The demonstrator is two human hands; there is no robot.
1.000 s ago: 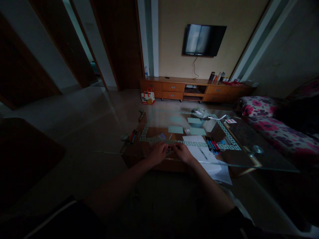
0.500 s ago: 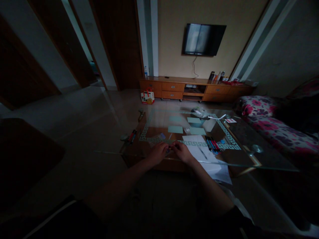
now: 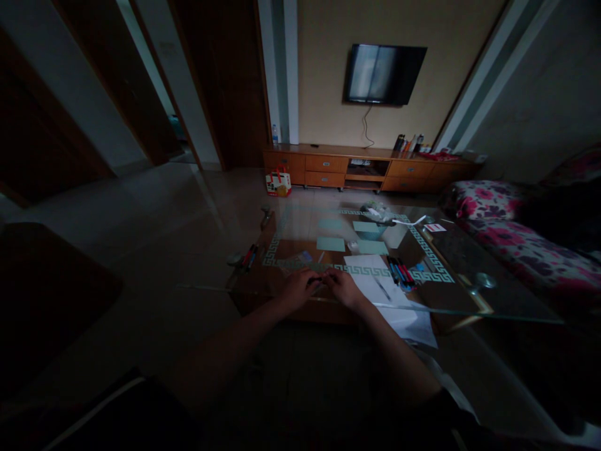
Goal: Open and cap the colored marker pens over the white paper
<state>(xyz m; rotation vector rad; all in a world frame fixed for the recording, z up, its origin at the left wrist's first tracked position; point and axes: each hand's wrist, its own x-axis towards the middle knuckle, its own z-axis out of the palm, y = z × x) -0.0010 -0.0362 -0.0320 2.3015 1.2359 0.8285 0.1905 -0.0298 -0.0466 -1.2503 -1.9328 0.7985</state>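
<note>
Both hands, left hand (image 3: 297,289) and right hand (image 3: 344,287), pinch a small dark pen-like thing (image 3: 315,281) between their fingers; beyond them, paper (image 3: 375,282) lies unmarked.

Home living room: wall television (image 3: 385,73), floral sofa (image 3: 516,235), glass coffee table (image 3: 451,294).

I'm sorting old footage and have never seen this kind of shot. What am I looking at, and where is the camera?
The camera sits on a person's head, looking forward and down, so both arms reach out from below. The left hand and right hand meet at the near edge of a glass coffee table, pinching a small dark object too dim to identify. On the table lie white paper sheets, a bunch of marker pens and pale green cards. Behind are a wall television and a wooden cabinet.
</note>
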